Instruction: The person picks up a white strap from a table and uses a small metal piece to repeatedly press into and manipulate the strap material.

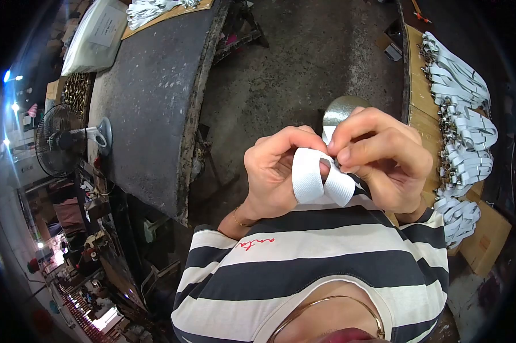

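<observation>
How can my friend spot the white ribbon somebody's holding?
Find the striped shirt, then the left hand and right hand in front of it. Between them is the white ribbon, curled round. Other white ribbons lie in bunches; only this one is held.

Dk grey floor (304, 63) w/ pale scuffs, lg dk worktable (149, 97) on L w/ worn edge, black fan (60, 139) at its L edge, cardboard-topped bench (417, 86) on R, bright white lights (15, 107) far L

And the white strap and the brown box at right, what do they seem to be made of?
Strap: apparently woven fabric, matte, from its fine ribbed texture; cotton or synthetic, I cannot tell. Box: probably cardboard, dull, from its plain brown, flat sides.
</observation>
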